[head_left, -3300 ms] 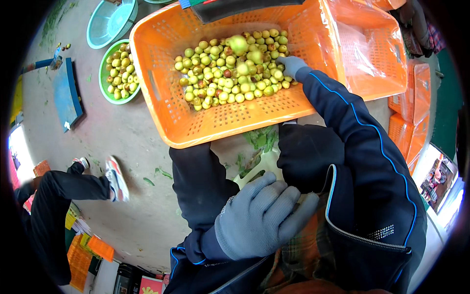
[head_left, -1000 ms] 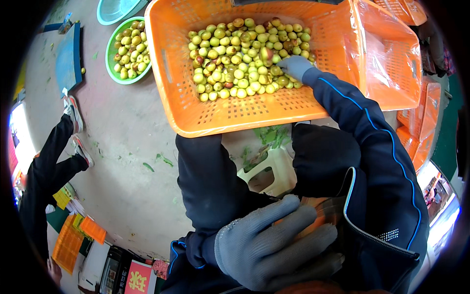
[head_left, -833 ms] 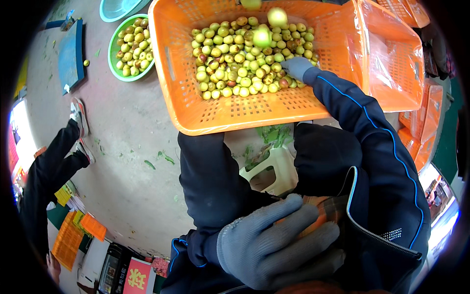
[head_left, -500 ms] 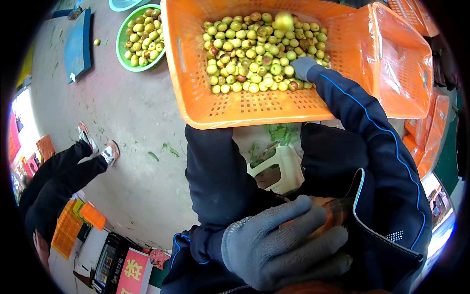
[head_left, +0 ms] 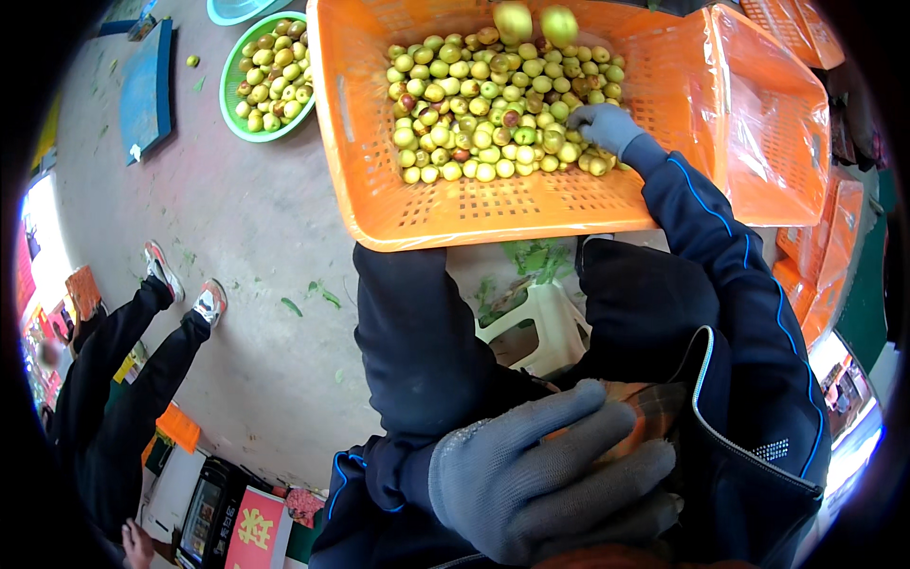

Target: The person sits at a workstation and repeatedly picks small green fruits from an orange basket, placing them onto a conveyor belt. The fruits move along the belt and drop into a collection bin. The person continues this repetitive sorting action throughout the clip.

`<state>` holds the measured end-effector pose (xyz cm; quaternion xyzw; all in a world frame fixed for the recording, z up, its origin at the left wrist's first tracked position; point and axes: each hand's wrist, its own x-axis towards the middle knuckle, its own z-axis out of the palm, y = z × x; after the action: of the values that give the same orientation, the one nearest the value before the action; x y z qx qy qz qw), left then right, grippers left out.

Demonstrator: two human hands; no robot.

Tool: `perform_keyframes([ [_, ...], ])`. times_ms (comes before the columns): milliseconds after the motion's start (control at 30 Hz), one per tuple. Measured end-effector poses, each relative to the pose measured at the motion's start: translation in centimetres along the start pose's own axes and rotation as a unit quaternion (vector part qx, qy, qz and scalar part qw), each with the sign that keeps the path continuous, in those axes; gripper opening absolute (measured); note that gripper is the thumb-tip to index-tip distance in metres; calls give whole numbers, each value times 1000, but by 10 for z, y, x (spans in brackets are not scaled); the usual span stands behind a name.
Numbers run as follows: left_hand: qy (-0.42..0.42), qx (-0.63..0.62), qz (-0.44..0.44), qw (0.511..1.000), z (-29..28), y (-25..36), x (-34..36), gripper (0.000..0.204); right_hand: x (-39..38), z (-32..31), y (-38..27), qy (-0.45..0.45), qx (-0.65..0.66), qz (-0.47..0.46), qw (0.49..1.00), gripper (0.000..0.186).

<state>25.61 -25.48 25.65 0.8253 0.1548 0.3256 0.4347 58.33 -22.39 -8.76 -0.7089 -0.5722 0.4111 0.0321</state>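
An orange plastic crate [head_left: 341, 161] with a clear liner holds a heap of green and brown-blotched jujubes [head_left: 474, 119]. At the right of the heap, my gloved right hand [head_left: 611, 128] has its fingers curled down onto the fruit. The fingertips are hidden, so what they grip does not show. Two larger, blurred yellow-green jujubes [head_left: 558, 27] appear above the far part of the heap, apart from it. My left hand [head_left: 555, 474], in a grey glove, lies over my lap with its fingers spread and nothing visible in it.
A green basket of jujubes [head_left: 227, 95] stands left of the crate, by a light-blue basin [head_left: 237, 8]. Further orange crates [head_left: 825, 247] are at right. A pale plastic stool [head_left: 545, 322] stands between my legs. Another person's legs [head_left: 142, 351] are at left.
My right hand has lifted slightly and drawn right over the heap. One blurred jujube above the crate has become two. The other person's legs have shifted. My left hand stays put.
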Motion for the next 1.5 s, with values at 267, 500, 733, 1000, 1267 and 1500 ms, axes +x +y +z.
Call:
perform_keyframes([
  [267,-12,-23,7,1000,-5,-4,1,40,21,-5,11,123,-135,137,974,66],
  [500,65,26,-62,996,-3,10,21,22,59,15,9,90,-74,187,976,76],
  [733,115,6,-71,991,3,13,18,15,78,22,27,101,146,135,975,83],
  [1000,168,36,48,984,22,-8,11,18,94,1,-53,12,316,158,935,90],
  [1267,123,18,-38,991,16,2,33,15,135,39,-31,32,241,-10,970,71],
  [1500,-21,54,-108,992,9,15,51,19,52,4,-160,-106,192,31,975,86],
])
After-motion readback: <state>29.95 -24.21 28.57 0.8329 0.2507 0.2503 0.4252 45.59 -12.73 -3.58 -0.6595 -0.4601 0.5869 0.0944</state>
